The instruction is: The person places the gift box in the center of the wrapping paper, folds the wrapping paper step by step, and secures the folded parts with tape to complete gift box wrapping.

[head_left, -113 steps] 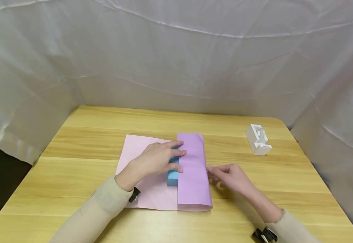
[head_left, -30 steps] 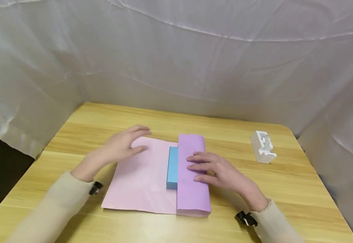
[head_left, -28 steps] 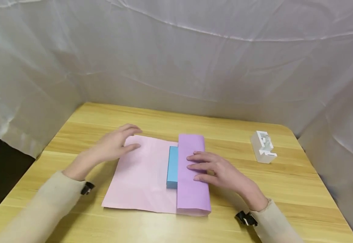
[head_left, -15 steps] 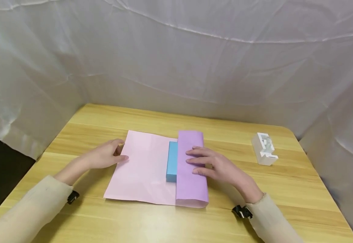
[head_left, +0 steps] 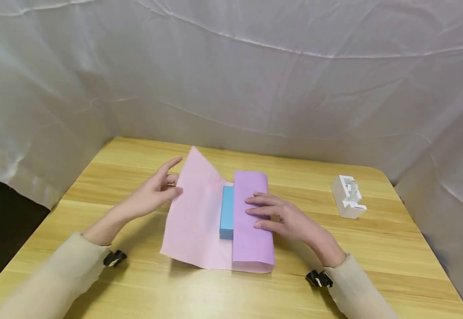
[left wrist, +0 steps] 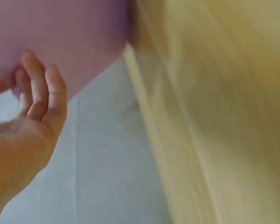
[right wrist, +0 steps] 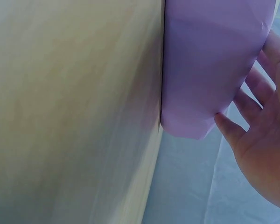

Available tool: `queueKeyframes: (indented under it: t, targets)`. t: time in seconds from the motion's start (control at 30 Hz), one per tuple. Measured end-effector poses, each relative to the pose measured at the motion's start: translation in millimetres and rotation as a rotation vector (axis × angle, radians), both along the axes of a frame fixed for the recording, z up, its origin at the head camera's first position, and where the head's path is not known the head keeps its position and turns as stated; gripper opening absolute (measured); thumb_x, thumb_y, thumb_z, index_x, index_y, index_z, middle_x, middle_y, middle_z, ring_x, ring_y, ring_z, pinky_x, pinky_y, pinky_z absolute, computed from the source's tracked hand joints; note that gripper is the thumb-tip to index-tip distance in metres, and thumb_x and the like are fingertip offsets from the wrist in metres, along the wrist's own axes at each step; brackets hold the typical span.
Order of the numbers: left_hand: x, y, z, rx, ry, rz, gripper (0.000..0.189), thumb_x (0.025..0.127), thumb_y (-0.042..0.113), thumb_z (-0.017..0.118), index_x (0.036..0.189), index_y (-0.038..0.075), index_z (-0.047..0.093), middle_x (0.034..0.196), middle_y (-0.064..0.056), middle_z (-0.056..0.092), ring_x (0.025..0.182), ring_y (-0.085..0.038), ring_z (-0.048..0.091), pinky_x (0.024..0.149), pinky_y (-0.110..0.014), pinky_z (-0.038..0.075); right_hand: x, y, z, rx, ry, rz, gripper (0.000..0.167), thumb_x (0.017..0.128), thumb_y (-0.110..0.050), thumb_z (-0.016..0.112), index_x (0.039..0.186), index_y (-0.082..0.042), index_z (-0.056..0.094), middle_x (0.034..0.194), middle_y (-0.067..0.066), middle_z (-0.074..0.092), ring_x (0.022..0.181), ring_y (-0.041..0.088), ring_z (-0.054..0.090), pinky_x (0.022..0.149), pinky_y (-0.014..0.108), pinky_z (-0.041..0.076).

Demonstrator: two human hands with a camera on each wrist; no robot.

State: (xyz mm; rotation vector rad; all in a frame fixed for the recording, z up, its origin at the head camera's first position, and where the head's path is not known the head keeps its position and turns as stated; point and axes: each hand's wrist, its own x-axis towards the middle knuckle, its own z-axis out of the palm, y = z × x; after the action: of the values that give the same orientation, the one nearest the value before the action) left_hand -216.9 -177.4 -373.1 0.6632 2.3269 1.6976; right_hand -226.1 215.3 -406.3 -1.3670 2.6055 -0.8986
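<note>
A sheet of wrapping paper [head_left: 197, 217], pale pink inside and purple outside, lies under a blue box [head_left: 227, 212]. Its purple right flap [head_left: 252, 239] is folded over the box's right part, hiding it. My left hand [head_left: 152, 195] pinches the left edge of the sheet between thumb and fingers and holds that side raised off the table. In the left wrist view, curled fingers [left wrist: 35, 88] meet the purple outer face. My right hand [head_left: 285, 217] rests on the folded flap with fingers spread; the right wrist view shows its fingertips on the paper.
A white tape dispenser [head_left: 347, 197] with a roll of clear tape stands at the right of the wooden table [head_left: 311, 173]. Grey-white cloth [head_left: 255, 79] hangs behind the table and along its sides. A black device [head_left: 114, 258] is strapped at each wrist.
My left hand has left the box, moved to the sheet's left edge and lifted it up and rightward. My right hand has gone from the flap's right side onto its top.
</note>
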Motion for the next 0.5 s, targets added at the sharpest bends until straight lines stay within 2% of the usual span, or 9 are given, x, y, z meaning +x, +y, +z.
queueKeyframes:
  t: [0.1,0.27,0.37,0.5]
  targets:
    - [-3.1,29.3,7.6,0.11,0.013,0.012,0.081,0.099,-0.007,0.054,0.164,0.003,0.007,0.086,-0.008,0.054,0.075,-0.011,0.053,0.072,-0.024,0.05,-0.8,1.2,-0.8,-0.01,0.011,0.002,0.042,0.094,-0.022,0.078,0.135,-0.016,0.071,0.154,0.0,0.055,0.149,0.027,0.041,0.121,0.051,0.032]
    - [-7.9,77.9,12.9,0.232,0.019,0.03,0.076,0.098,-0.007,0.053,0.162,-0.001,0.012,0.095,-0.016,0.062,0.08,-0.014,0.063,0.076,-0.027,0.058,-2.0,1.2,-3.6,-0.024,0.023,0.004,0.042,0.094,-0.023,0.078,0.135,-0.016,0.071,0.153,0.0,0.055,0.149,0.027,0.041,0.12,0.051,0.033]
    - [-10.2,102.7,11.7,0.227,0.053,0.043,0.078,0.097,-0.007,0.055,0.161,-0.002,0.011,0.093,-0.015,0.063,0.08,-0.017,0.063,0.077,-0.026,0.057,-2.9,0.7,-5.1,-0.033,0.024,0.003,0.041,0.095,-0.023,0.077,0.135,-0.017,0.071,0.153,-0.001,0.055,0.149,0.026,0.041,0.12,0.052,0.033]
    - [-13.1,129.3,5.7,0.148,0.122,0.055,0.08,0.096,-0.004,0.058,0.162,-0.002,0.011,0.085,-0.004,0.059,0.077,-0.015,0.057,0.076,-0.024,0.049,-2.8,-0.5,-4.1,-0.057,-0.004,-0.016,0.044,0.094,-0.023,0.079,0.136,-0.015,0.07,0.153,0.0,0.055,0.148,0.028,0.042,0.121,0.053,0.032]
